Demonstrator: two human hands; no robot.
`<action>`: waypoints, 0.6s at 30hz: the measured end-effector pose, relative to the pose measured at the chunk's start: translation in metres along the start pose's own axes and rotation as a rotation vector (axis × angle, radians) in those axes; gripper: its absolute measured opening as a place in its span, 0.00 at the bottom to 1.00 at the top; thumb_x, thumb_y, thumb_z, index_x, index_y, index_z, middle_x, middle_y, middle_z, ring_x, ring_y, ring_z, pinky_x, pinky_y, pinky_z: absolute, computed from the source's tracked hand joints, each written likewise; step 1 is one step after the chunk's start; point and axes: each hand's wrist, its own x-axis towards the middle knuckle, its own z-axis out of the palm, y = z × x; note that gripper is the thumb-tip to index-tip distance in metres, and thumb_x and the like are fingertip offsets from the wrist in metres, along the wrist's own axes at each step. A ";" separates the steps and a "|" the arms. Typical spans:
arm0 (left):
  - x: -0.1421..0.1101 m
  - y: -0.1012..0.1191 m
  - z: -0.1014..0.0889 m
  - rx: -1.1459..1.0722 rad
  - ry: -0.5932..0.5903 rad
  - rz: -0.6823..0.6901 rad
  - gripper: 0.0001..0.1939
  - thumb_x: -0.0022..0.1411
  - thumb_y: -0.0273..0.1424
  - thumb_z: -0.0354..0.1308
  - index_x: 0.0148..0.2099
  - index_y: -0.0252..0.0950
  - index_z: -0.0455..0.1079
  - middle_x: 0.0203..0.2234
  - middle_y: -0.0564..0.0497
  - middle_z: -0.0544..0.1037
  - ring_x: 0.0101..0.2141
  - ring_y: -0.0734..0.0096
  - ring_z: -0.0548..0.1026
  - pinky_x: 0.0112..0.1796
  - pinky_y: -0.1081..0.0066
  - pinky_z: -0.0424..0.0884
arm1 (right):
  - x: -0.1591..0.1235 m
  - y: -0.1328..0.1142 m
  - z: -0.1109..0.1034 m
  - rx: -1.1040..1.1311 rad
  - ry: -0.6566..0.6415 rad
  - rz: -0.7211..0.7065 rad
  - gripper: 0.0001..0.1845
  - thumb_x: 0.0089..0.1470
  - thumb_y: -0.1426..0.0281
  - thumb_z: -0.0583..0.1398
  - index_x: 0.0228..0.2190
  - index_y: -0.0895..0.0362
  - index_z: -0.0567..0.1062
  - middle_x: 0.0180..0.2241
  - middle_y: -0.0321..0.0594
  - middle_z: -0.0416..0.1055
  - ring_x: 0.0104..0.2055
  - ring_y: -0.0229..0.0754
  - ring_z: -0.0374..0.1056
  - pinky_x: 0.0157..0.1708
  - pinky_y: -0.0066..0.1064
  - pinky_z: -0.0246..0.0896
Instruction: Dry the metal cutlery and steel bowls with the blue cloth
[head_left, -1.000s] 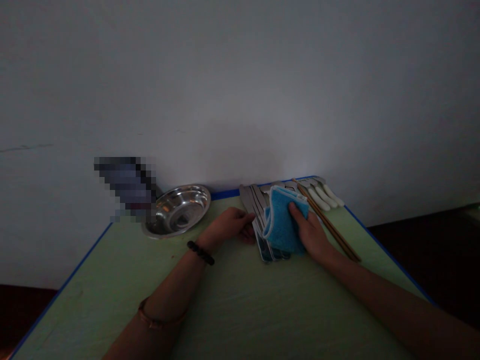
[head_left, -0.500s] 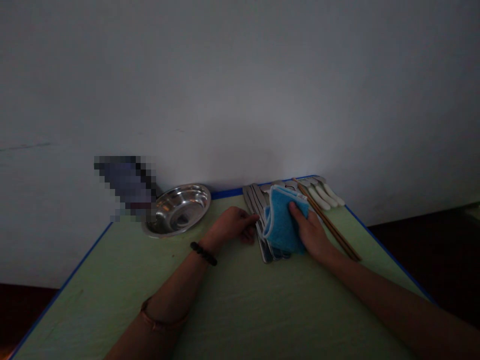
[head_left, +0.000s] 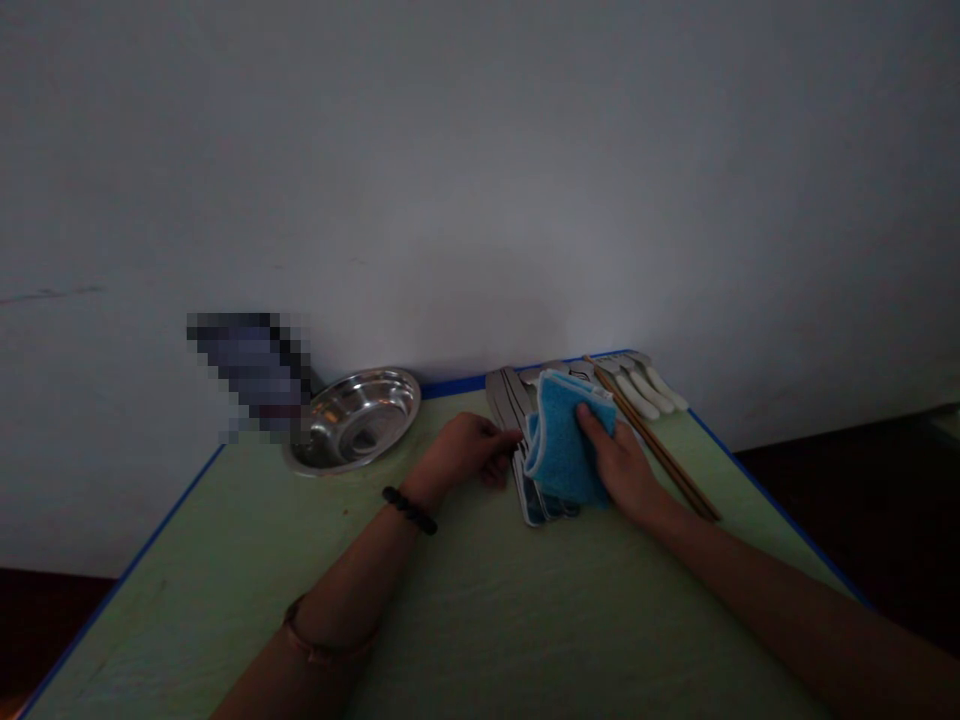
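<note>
My left hand [head_left: 474, 448] is curled beside a row of table knives [head_left: 501, 400], thumb and forefinger pinched at the middle of the leftmost knife. The knives are metal and lie flat, handles toward me. My right hand [head_left: 630, 470] is closed on a folded blue cloth [head_left: 566, 440] with a pale edge, its thumb on top. The cloth hangs over the knives and part of the metal spoons [head_left: 555, 368], hiding their middles. Right of it lie brown chopsticks [head_left: 664, 450] and several forks with white handles [head_left: 637, 390].
A shiny metal bowl [head_left: 367, 420] stands at the back left, near a pixel-blurred object [head_left: 255, 370] by the wall. The pale green table [head_left: 480, 630] has blue edging and meets a grey wall [head_left: 480, 180] at the back.
My left fingertips have shifted very slightly right against the leftmost knife. My right hand and the cloth stay almost where they were.
</note>
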 end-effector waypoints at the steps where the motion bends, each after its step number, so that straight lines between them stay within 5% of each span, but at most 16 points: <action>1: 0.000 0.000 0.000 0.012 0.007 0.003 0.21 0.54 0.46 0.51 0.23 0.32 0.66 0.16 0.50 0.74 0.18 0.70 0.73 0.22 0.71 0.70 | 0.000 0.000 0.000 0.004 0.003 0.002 0.24 0.49 0.48 0.50 0.20 0.55 0.67 0.18 0.33 0.62 0.28 0.42 0.63 0.33 0.34 0.58; 7: -0.013 0.001 0.007 0.133 0.193 0.097 0.22 0.60 0.47 0.41 0.27 0.35 0.62 0.15 0.52 0.70 0.17 0.71 0.70 0.22 0.70 0.67 | -0.003 -0.003 -0.002 0.046 0.086 -0.010 0.22 0.49 0.49 0.52 0.22 0.54 0.69 0.19 0.34 0.66 0.33 0.45 0.66 0.38 0.36 0.58; 11: -0.044 0.000 0.002 0.323 0.435 0.237 0.13 0.60 0.40 0.46 0.35 0.36 0.63 0.27 0.49 0.71 0.29 0.68 0.70 0.34 0.66 0.66 | -0.008 -0.015 -0.003 0.098 0.080 -0.079 0.18 0.48 0.52 0.54 0.24 0.53 0.71 0.21 0.35 0.69 0.40 0.45 0.66 0.42 0.36 0.59; 14: -0.073 -0.006 -0.017 0.748 0.668 0.417 0.11 0.61 0.34 0.46 0.40 0.34 0.64 0.35 0.45 0.70 0.37 0.63 0.68 0.41 0.63 0.64 | -0.010 -0.024 0.004 0.160 0.068 -0.075 0.18 0.47 0.52 0.56 0.29 0.53 0.73 0.24 0.36 0.72 0.42 0.45 0.66 0.43 0.36 0.59; 18: -0.103 -0.020 -0.056 1.023 0.738 0.295 0.18 0.57 0.34 0.52 0.48 0.30 0.64 0.45 0.37 0.68 0.47 0.52 0.65 0.46 0.55 0.61 | -0.006 -0.035 0.031 0.403 -0.037 -0.042 0.20 0.47 0.54 0.57 0.36 0.54 0.73 0.31 0.38 0.75 0.44 0.45 0.68 0.45 0.39 0.61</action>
